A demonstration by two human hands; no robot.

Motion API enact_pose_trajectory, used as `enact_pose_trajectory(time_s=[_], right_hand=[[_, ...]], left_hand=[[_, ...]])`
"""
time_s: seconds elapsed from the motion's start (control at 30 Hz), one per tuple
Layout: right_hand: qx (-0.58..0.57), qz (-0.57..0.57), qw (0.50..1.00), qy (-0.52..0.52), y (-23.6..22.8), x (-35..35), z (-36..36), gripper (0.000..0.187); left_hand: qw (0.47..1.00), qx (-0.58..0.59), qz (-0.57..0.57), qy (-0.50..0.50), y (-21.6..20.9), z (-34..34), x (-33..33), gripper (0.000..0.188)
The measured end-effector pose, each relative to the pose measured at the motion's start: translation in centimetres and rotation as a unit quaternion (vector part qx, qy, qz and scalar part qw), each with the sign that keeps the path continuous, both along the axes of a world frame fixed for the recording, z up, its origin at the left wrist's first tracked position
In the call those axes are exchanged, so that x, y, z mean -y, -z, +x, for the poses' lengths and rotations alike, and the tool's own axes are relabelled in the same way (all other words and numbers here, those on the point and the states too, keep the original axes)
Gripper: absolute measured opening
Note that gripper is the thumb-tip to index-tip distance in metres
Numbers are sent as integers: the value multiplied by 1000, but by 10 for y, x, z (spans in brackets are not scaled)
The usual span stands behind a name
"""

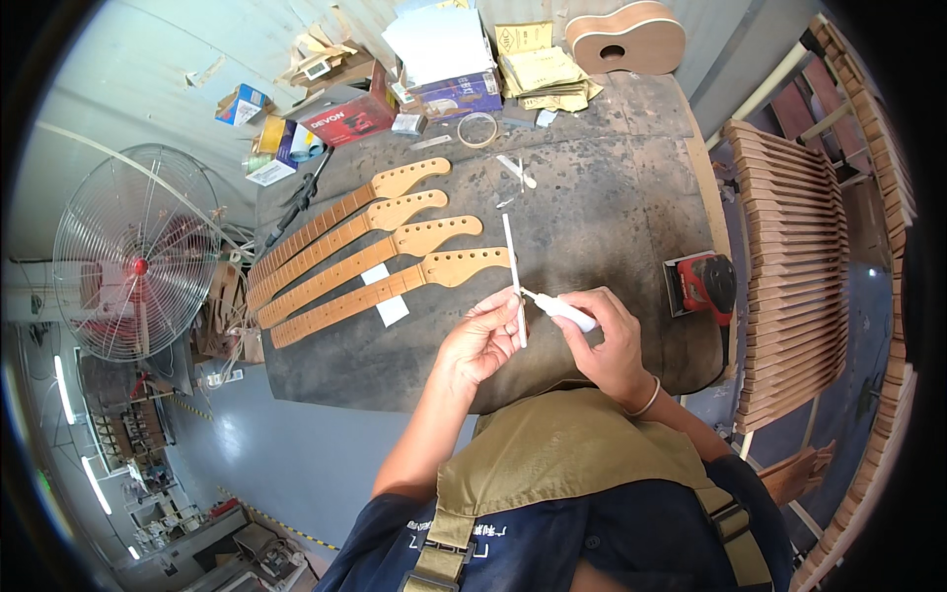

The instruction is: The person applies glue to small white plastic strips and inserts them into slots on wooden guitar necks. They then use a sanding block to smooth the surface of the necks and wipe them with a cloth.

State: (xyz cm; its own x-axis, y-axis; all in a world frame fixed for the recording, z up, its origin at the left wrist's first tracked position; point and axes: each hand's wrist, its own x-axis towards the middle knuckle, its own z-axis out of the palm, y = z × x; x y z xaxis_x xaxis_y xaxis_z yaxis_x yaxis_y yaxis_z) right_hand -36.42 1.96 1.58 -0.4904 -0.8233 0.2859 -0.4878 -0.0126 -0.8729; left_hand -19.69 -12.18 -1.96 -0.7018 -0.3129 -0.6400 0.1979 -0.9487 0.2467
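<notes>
My left hand (481, 340) pinches a thin white strip (510, 252) and holds it nearly upright above the near part of the bench. My right hand (610, 345) grips a small white squeeze bottle (570, 314), tilted so that its narrow nozzle points left at the strip, close to my left fingertips. Whether the nozzle touches the strip I cannot tell. Several guitar necks (363, 298) with pale headstocks lie side by side to the left. The nearest headstock (466, 264) ends just behind the strip. A white paper piece (387, 296) lies partly under the necks.
The dark-topped bench (612, 178) carries a red sander (702, 286) at right. At the back are a tape roll (477, 130), cardboard boxes (350, 118), yellow sandpaper sheets (547, 74) and a guitar body (626, 39). A fan (138, 257) stands left; stacked wooden necks (789, 266) fill a rack at right.
</notes>
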Motion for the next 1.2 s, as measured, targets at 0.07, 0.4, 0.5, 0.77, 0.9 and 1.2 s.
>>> enact_pose_trajectory(time_s=[0.07,0.4,0.5,0.77,0.9,1.2], right_hand=[[-5,2,1000,-1,1,0,-1,24],[-71,-23,997,-5,2,-1,-4,28],[-96,-30,995,-8,3,-2,-4,28],[-149,-55,987,-16,6,-2,-7,40],[-176,-68,982,-18,6,-3,-8,43],[-244,-91,965,-28,1,-4,-8,39]], left_hand=[[1000,-9,-3,5,2,1,1,15],[1000,-1,-14,8,-1,-1,1,18],[1000,-3,-12,3,-2,-3,1,18],[1000,-2,-14,7,1,-2,1,16],[1000,3,-21,11,-2,-2,1,17],[1000,12,-11,4,-4,-4,2,18]])
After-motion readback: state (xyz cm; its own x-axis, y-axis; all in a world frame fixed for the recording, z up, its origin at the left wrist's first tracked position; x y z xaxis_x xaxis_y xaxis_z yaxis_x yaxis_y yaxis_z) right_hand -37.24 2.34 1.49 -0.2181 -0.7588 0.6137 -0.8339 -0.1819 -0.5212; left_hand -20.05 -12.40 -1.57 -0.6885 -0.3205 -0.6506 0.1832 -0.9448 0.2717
